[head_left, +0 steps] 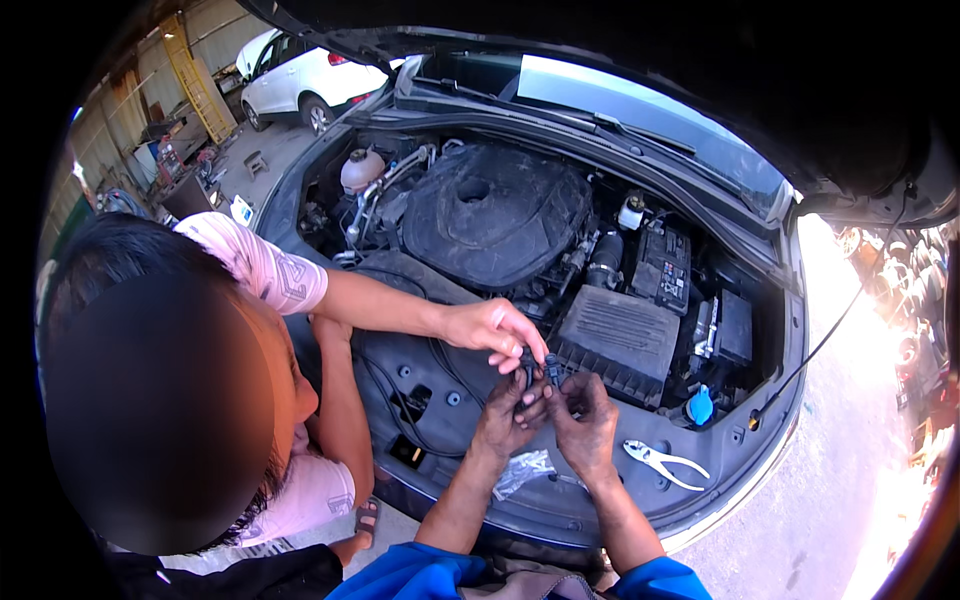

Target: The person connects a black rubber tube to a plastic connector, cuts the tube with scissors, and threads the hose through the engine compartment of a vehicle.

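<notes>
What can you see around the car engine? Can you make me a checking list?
Surface: open engine bay under a raised hood.
Job's things: small black connector held between both hands.
Clutter: white-handled pliers and crumpled clear plastic on the front panel.
Hands: left hand and right hand, both grimy, pinch the connector; a co-worker's hand touches it from above.
Cables: black wires run across the front panel; thin prop rod at the right.
Surroundings: white car, yellow ladder, workshop clutter at the left.
</notes>
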Available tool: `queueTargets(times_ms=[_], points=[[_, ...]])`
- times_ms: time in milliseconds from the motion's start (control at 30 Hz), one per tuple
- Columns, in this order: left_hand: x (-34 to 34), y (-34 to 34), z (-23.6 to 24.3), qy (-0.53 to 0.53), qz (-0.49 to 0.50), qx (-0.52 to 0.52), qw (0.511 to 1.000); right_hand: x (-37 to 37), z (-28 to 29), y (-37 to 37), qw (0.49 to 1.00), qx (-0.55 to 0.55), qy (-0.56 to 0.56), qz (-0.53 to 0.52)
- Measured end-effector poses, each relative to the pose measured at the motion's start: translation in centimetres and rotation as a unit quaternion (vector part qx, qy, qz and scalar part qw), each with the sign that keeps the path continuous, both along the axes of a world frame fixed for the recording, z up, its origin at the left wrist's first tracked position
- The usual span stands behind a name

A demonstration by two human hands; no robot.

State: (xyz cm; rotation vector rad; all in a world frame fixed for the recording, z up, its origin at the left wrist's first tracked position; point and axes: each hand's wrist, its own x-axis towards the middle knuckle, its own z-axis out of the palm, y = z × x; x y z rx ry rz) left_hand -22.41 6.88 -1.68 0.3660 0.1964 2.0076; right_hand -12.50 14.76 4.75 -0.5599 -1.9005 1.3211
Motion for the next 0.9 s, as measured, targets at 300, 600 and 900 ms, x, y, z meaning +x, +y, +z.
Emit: queueTargets(times_ms=[300,600,900], points=[[0.7,0.0,1.6,0.077,0.090,-0.138,0.983,-1.8,0.2,-0.9,0.989,-0.133,0.068,0.016],[1.1,0.6,2.2,0.027,0.081,-0.218,0.972,-2.0,-0.3,-0.7,0.986,-0.157,0.051,-0.002],[0.9,0.5,2.2,0.045,0.051,-0.204,0.977,-2.3,-1.5,0.6,0.973,-0.223,0.057,-0.024]])
